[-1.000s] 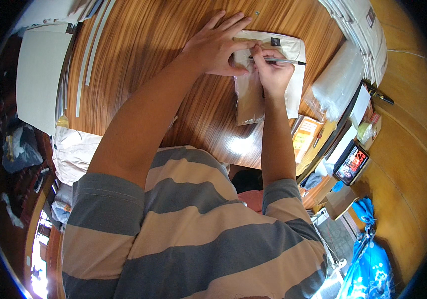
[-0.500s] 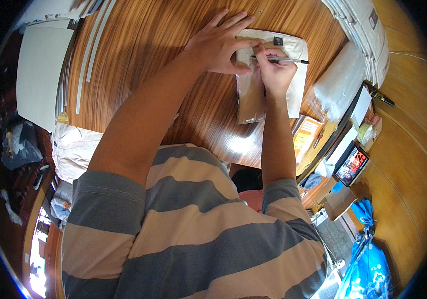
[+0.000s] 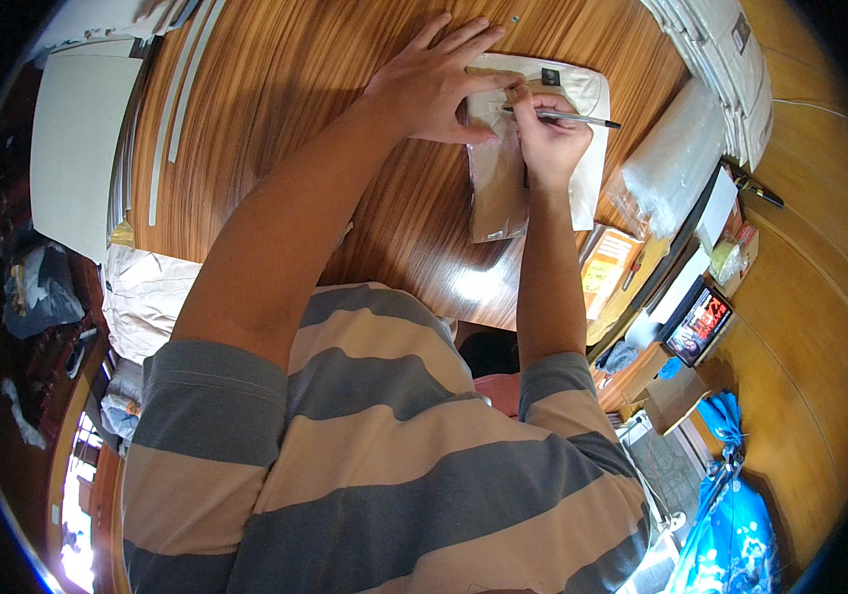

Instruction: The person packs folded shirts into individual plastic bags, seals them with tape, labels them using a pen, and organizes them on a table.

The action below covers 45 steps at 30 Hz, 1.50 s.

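Packet [image 3: 499, 193], pale and plastic-wrapped, lies flat on counter [image 3: 414, 218], far side. Probably light, floppy, kinda slippery; I'd grab opposite edges. Left hand [image 3: 429, 87] splayed wide over its left edge, right hand [image 3: 551, 144] pinching slim pen [image 3: 582, 119].

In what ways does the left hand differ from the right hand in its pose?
The left hand is spread open; the right hand is curled around a pen. The left hand lies at the left edge of the packet; the right hand is nearer its middle. Both hands are bare.
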Each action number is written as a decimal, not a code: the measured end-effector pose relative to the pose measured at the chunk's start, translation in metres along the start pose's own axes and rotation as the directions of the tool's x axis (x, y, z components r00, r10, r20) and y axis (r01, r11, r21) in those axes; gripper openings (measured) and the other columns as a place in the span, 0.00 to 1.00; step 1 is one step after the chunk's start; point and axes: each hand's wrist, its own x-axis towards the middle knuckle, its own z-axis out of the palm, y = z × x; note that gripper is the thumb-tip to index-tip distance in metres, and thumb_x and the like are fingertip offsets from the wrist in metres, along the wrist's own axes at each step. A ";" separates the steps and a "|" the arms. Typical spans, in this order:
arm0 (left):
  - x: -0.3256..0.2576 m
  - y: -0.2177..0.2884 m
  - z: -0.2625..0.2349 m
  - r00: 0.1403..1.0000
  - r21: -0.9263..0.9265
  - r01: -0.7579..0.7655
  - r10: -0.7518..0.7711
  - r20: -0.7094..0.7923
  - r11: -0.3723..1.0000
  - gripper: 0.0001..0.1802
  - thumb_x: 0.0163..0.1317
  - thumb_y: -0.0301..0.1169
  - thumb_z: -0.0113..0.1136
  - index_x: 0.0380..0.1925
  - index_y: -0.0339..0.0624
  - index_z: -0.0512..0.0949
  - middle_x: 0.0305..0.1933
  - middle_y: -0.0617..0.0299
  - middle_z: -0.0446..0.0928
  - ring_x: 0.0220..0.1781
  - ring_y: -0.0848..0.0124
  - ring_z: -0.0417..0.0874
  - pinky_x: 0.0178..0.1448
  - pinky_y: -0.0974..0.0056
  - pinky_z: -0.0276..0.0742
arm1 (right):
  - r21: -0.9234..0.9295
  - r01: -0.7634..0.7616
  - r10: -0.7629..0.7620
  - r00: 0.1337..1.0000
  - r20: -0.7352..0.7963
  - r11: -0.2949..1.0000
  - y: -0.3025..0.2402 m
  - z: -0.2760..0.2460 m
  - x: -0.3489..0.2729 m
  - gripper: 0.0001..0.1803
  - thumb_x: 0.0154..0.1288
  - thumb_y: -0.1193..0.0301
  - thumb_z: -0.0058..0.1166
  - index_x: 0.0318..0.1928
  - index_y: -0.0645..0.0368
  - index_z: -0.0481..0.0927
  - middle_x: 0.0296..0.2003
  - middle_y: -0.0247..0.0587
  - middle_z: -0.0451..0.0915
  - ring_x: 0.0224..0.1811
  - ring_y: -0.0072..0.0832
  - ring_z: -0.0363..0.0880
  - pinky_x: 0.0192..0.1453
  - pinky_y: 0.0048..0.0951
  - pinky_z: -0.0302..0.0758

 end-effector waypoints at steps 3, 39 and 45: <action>0.002 -0.001 -0.004 0.999 -0.040 -0.038 0.039 0.008 0.998 0.46 0.51 0.66 0.73 0.71 0.70 0.77 0.84 0.50 0.58 0.87 0.55 0.54 0.88 0.40 0.43 | -0.023 0.026 -0.026 1.000 0.009 0.999 0.001 -0.001 0.001 0.09 0.64 0.75 0.74 0.31 0.66 0.86 0.23 0.31 0.83 0.23 0.15 0.77 0.29 0.19 0.74; 0.005 -0.005 -0.008 0.996 -0.131 -0.083 0.086 0.021 0.988 0.47 0.54 0.64 0.70 0.74 0.64 0.73 0.83 0.38 0.58 0.87 0.47 0.53 0.87 0.36 0.39 | 0.023 -0.018 0.018 1.000 0.009 1.000 0.001 -0.003 0.000 0.06 0.62 0.77 0.72 0.30 0.66 0.87 0.24 0.33 0.86 0.29 0.17 0.81 0.34 0.22 0.78; 0.004 -0.006 -0.007 0.996 -0.108 -0.093 0.093 -0.007 0.990 0.47 0.54 0.64 0.70 0.74 0.65 0.73 0.82 0.38 0.58 0.87 0.47 0.53 0.87 0.36 0.39 | 0.162 -0.079 0.088 0.995 -0.045 0.984 -0.002 -0.005 -0.006 0.06 0.65 0.78 0.70 0.33 0.67 0.85 0.24 0.35 0.84 0.25 0.18 0.80 0.31 0.20 0.77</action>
